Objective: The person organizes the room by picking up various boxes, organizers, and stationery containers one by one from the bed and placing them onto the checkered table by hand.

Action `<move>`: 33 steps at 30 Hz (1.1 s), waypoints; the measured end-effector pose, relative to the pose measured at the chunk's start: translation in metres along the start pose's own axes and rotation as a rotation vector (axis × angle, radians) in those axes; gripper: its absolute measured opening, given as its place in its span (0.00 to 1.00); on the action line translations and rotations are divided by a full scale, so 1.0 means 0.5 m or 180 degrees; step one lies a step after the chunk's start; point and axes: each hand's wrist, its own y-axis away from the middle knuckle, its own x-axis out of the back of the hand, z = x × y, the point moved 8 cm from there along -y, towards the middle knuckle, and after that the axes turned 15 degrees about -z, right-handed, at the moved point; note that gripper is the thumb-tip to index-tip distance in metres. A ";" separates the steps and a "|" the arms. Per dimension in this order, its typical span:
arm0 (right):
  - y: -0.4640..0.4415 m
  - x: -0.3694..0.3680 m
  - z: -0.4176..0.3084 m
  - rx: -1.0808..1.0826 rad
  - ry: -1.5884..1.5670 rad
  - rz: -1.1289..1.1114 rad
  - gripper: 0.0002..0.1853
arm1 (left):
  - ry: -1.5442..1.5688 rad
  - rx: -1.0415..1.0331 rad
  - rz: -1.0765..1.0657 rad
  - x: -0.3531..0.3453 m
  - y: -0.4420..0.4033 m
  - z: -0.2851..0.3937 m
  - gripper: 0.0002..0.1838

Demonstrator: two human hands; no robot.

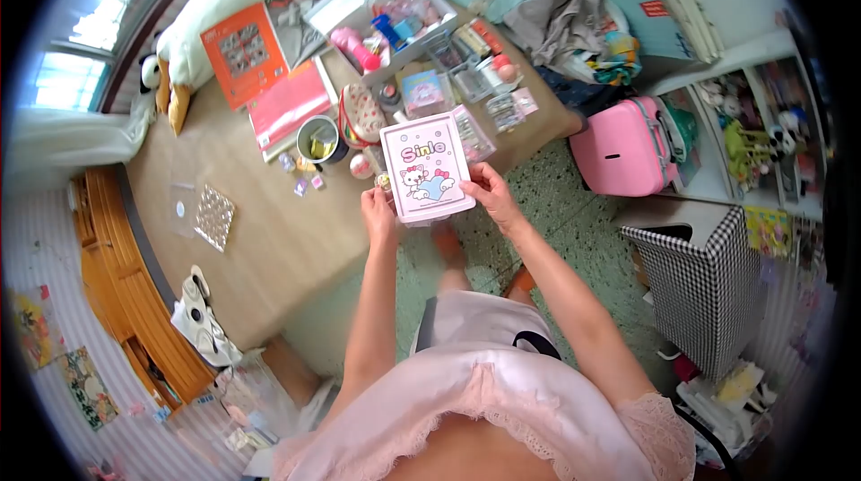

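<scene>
I hold a flat pink box [427,167] over the table's near edge, with a cartoon cat, a blue heart and the lettering "Sinle" on its face. My left hand [380,210] grips its lower left side, and my right hand [491,194] has the lower right edge between thumb and fingers. Whether anything is inside cannot be seen. Just left of the box lie a red-and-white patterned pouch [362,115] and a cup [320,140] with yellowish items in it. Beyond its top edge is a small colourful box [423,94].
The brown tabletop [269,275] carries a white bin [386,15] of small goods, an orange booklet [244,52], a pink folder [291,107] and a bead-filled bag [215,217]. A pink suitcase [623,147] and a checkered storage box [695,288] stand on the right.
</scene>
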 end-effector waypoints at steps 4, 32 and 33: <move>0.091 0.052 -0.157 0.0350 0.0095 0.0397 0.18 | -0.0078 -0.0291 -0.0732 -0.164 0.084 0.140 0.10; 1.584 0.730 -0.416 0.1492 -0.0368 0.3630 0.14 | -0.0991 0.0066 -0.4589 -1.441 1.036 -0.327 0.10; 1.610 0.750 -0.421 0.1441 -0.0372 0.3668 0.14 | -0.1133 0.0148 -0.4614 -1.476 1.056 -0.351 0.11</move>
